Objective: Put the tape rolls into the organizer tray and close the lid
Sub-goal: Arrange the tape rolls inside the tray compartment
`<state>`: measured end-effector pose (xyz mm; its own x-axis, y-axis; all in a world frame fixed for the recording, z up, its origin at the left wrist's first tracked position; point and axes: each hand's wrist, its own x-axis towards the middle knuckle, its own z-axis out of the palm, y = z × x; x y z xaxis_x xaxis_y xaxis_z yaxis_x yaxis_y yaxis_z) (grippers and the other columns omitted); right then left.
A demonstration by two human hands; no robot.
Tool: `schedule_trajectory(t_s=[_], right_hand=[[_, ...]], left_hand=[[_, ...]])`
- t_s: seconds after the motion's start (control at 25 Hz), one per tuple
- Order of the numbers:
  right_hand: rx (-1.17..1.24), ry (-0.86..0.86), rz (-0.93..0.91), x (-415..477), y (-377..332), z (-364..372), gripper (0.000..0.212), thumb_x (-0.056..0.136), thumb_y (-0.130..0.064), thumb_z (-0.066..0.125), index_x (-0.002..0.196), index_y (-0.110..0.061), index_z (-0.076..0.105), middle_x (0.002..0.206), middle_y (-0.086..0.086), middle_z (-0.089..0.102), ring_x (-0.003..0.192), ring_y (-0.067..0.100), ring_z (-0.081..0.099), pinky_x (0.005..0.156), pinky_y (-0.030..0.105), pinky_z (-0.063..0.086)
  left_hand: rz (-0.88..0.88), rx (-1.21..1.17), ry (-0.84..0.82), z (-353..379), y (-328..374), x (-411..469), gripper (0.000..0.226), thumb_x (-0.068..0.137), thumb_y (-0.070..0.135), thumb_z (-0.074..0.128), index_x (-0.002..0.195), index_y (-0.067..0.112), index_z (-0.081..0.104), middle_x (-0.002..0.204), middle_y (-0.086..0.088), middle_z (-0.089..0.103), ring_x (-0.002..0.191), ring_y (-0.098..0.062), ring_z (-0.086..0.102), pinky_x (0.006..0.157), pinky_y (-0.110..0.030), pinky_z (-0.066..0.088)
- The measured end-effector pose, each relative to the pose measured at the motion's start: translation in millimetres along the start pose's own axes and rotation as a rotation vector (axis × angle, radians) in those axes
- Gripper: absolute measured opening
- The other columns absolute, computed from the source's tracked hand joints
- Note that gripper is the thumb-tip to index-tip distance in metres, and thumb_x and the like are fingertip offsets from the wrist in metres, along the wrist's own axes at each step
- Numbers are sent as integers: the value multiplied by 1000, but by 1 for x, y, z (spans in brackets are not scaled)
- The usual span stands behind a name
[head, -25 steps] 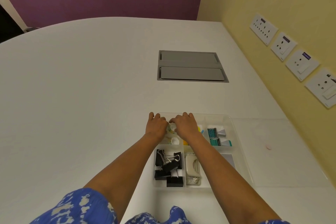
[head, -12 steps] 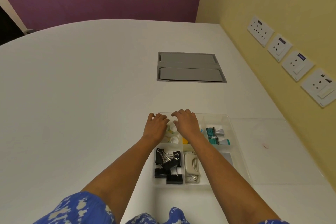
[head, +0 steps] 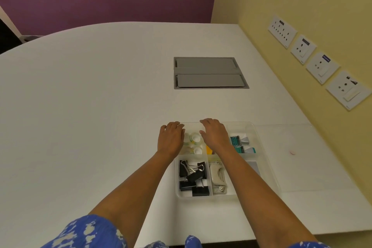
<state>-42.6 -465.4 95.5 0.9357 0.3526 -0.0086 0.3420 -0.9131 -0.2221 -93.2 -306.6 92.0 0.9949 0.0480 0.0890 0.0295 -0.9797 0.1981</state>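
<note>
A clear plastic organizer tray (head: 267, 169) lies on the white table near me. Small clear tape rolls (head: 194, 139) with white cores sit in its far-left compartment. My left hand (head: 171, 137) hovers over the tray's far-left corner with fingers spread and holds nothing. My right hand (head: 214, 132) hovers palm down just right of the rolls, fingers apart, also holding nothing. The clear lid (head: 306, 157) lies flat on the table to the right of the tray.
Black binder clips (head: 192, 176), a beige stapler (head: 217, 175) and teal stamps (head: 239, 144) fill other compartments. A grey cable hatch (head: 209, 72) is set into the table farther away. The yellow wall with sockets (head: 322, 65) runs along the right.
Both hands were pinched together on a tape roll over the far-left compartment. They have let go and moved apart, and the roll now lies in the compartment.
</note>
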Motion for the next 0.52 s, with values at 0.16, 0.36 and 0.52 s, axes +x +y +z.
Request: schedule_trajectory(t_s=[0.16,0.36,0.52], right_hand=[[-31,20,60,-10,5,-3,44,98,-26,48,141,-15,42,146,5,46,131,24,43,106,36,36],[-28,46,141,-18,29,-13,45,98,-27,48,141,-16,42,147,6,45,131,24,43,107,36,35],[-28,78,203,-25,75,-25,44,99,-27,45,142,-17,41,147,5,44,131,24,42,107,35,34]], left_hand=[[45,-5,-7,-5,0,-2,38,103,25,28,130,18,53,137,1,54,127,-17,47,105,-32,29],[97,-32,0,-6,20,6,36,103,25,30,129,18,54,135,1,55,125,-17,48,104,-32,31],[147,-59,0,-1,61,24,36,103,25,32,131,19,52,137,1,54,127,-17,47,104,-31,31]])
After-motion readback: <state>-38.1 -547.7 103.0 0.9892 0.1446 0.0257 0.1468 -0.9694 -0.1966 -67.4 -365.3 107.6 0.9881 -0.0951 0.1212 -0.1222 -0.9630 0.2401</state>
